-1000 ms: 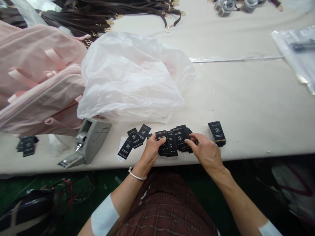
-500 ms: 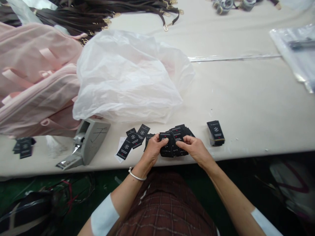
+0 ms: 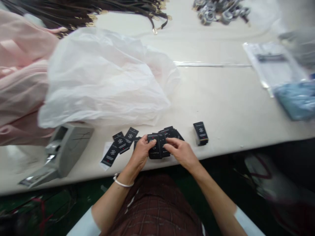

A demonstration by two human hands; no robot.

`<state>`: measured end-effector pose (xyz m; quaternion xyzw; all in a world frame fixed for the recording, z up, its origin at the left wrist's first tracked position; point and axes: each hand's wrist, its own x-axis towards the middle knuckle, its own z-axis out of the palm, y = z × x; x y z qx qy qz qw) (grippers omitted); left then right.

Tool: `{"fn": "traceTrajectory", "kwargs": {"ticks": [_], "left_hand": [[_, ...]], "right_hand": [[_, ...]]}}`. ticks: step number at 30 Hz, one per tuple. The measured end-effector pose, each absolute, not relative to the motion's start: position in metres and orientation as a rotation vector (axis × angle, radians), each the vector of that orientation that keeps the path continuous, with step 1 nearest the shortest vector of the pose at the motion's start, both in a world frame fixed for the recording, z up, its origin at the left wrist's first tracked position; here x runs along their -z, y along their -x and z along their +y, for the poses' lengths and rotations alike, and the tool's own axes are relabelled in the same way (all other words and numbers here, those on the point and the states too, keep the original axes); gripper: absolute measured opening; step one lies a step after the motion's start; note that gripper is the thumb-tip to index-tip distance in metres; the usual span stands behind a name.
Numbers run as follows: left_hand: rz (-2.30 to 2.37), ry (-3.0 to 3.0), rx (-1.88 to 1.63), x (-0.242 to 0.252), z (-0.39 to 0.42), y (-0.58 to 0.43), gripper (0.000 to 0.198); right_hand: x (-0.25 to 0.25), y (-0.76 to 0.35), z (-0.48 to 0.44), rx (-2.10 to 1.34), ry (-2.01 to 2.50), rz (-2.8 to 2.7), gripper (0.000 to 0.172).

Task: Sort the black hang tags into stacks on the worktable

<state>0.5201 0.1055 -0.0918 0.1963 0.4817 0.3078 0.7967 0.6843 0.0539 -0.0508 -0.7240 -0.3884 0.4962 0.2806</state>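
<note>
Black hang tags [image 3: 154, 151] with white print are bunched in my left hand [image 3: 143, 149], its thumb pressed on top of them. My right hand [image 3: 178, 149] pinches the right edge of the same bunch, fingers closed on tags there. More black tags [image 3: 172, 131] lie spread on the table just behind the bunch. Left of my hands, several loose snowflake tags [image 3: 120, 141] overlap on a white card [image 3: 105, 156]. A neat stack of tags [image 3: 200, 132] stands to the right, apart from my right hand.
A grey tape dispenser [image 3: 69, 150] stands at the left table edge. Behind it are a white plastic bag [image 3: 103, 78] and a pink bag [image 3: 22, 75]. Dark straps [image 3: 118, 7], metal-coloured hardware [image 3: 219, 11], clear plastic packets [image 3: 275, 64] and a blue bundle [image 3: 295, 100] lie farther off.
The view has swung right, so things on the table sit farther left. My hands are closer together, and the tags between them are gathered into a narrower bunch.
</note>
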Motion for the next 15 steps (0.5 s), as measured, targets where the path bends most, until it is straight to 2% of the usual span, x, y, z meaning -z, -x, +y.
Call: {"fn": "traceTrajectory", "kwargs": {"ticks": [1, 4, 10, 15], "left_hand": [[1.041, -0.429, -0.644, 0.089, 0.106, -0.521, 0.048], [1.11, -0.444, -0.599, 0.087, 0.111, -0.52, 0.054], [1.155, -0.432, -0.511, 0.086, 0.12, -0.519, 0.065], [1.19, -0.415, -0.571, 0.097, 0.119, -0.517, 0.058]], "right_hand": [[0.052, -0.68, 0.055, -1.447, 1.855, -0.949, 0.024], [0.066, -0.677, 0.058, -1.379, 1.924, -0.865, 0.018], [0.076, -0.687, 0.057, -1.338, 1.945, -0.766, 0.033], [0.067, -0.692, 0.057, -1.498, 1.806, -0.741, 0.03]]}}
